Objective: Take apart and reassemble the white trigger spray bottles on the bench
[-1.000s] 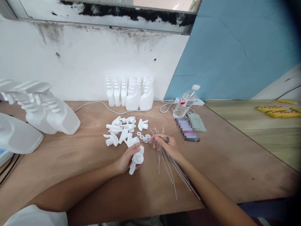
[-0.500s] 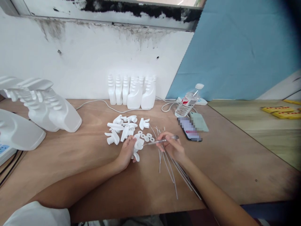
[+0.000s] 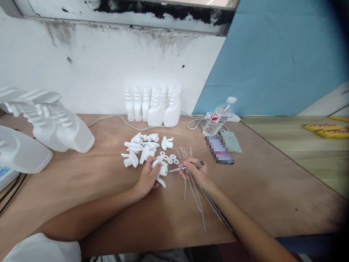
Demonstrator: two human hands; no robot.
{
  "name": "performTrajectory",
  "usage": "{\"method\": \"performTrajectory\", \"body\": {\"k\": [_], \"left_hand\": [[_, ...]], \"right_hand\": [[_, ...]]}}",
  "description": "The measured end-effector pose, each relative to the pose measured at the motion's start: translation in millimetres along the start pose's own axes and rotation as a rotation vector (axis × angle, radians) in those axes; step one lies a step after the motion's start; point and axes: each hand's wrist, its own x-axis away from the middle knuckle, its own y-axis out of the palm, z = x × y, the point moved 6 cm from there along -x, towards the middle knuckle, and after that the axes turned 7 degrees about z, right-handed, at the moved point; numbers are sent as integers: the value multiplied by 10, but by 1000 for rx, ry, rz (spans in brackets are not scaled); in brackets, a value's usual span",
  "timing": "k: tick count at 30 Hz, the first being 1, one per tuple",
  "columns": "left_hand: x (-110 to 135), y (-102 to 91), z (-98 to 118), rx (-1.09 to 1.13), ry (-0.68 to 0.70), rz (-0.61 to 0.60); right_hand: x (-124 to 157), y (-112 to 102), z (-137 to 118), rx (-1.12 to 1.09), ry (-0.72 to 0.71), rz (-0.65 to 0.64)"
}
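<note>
A white spray nozzle [image 3: 160, 171] is gripped in the curled fingers of the left hand [image 3: 147, 178], just above the wooden table [image 3: 109, 189], with its trigger pointing down and toward the person. A pair of metal tweezers [image 3: 185, 167] is pinched between the thumb and fingers of the right hand [image 3: 196, 174], and its tip is held against the side of the nozzle. Whether anything is caught in the tip cannot be told.

Under and beside the right hand a loose bundle of thin plastic tubes [image 3: 197, 200] is spread on the table, running from behind the fingers down toward the near edge. Just behind the two hands a few small white rings [image 3: 170, 159] are laid flat, and to their left a pile of more white nozzles [image 3: 141, 147] is heaped.

Farther back, against the white wall, a row of white spray bottles [image 3: 152, 107] is stood upright. At the left edge, larger white bottles [image 3: 54, 123] are lying on their sides. To the right of the hands a phone [image 3: 219, 153] is laid on the table beside a pale green case [image 3: 231, 141], and behind them a clear water bottle [image 3: 218, 117] is seen leaning, near a white cable [image 3: 117, 119]. A blue sheet [image 3: 272, 58] is hung over the wall on the right.
</note>
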Motion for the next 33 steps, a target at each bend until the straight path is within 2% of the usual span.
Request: {"method": "performTrajectory", "body": {"k": [6, 9, 15, 18, 24, 28, 33], "left_hand": [[-42, -37, -40, 142, -78, 21], [-57, -35, -36, 170, -90, 29], [-64, -33, -36, 198, -98, 54], [-70, -34, -57, 196, -120, 53], [-72, -36, -52, 262, -102, 59], [-71, -26, -57, 260, -89, 45], [-59, -6, -63, 199, -73, 16]], "right_hand": [[-20, 126, 7, -123, 29, -128], [-7, 173, -49, -180, -5, -177], [84, 227, -133, -11, -91, -195], [132, 264, -209, 129, -244, -179], [304, 393, -481, 447, -699, -141], [383, 410, -504, 520, -794, -120], [455, 451, -557, 552, -899, -162]]}}
